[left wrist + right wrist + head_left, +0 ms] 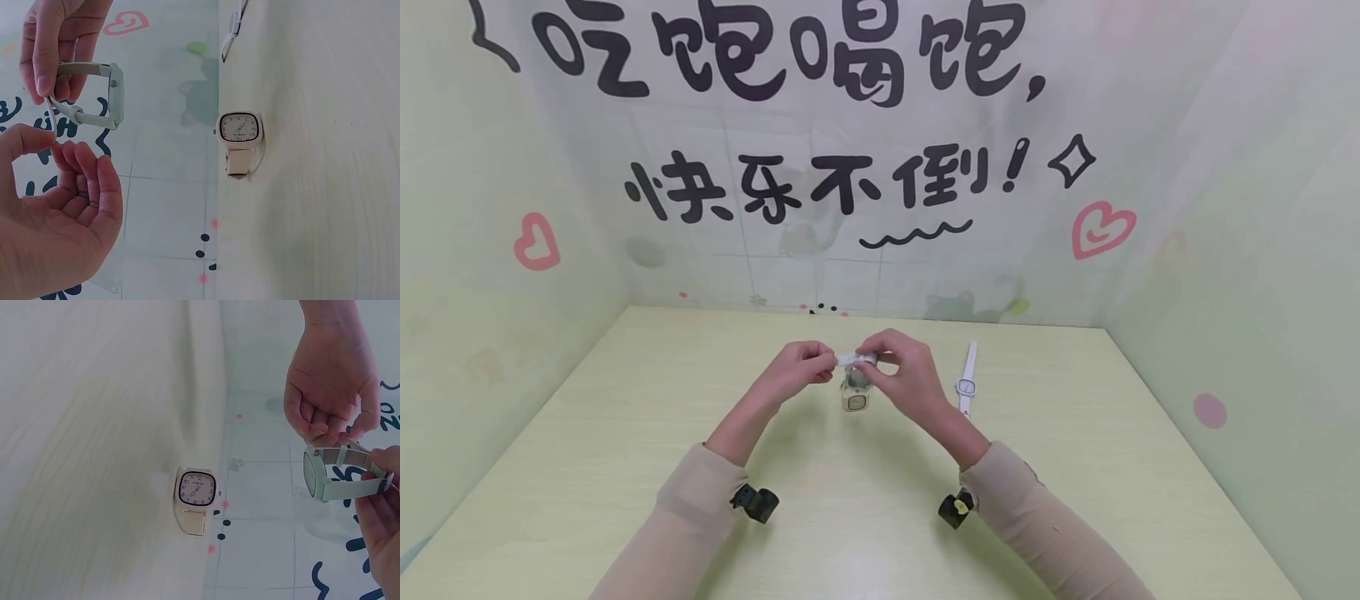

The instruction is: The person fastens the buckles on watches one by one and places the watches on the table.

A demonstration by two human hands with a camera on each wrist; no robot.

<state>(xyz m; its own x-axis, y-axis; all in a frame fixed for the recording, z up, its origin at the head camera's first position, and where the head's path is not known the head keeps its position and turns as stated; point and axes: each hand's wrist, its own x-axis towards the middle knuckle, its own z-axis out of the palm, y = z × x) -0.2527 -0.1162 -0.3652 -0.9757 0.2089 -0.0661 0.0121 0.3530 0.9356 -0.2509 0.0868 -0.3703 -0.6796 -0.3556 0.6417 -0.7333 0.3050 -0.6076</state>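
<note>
The pale green watch (pixel 117 100), its strap looped, is held in the air above the beige watch (pixel 239 127). Left of the beige watch, the left hand (pixel 793 371) pinches the strap's end; right of it, the right hand (pixel 913 379) grips the strap. The white watch (pixel 967 387) lies farther right.

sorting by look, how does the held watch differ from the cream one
The held watch is pale greenish white; the cream watch is warmer beige. The held watch is off the table, the cream watch on it. Left wrist view: held watch edge-on, cream watch dial facing camera. Both have straps.
</note>
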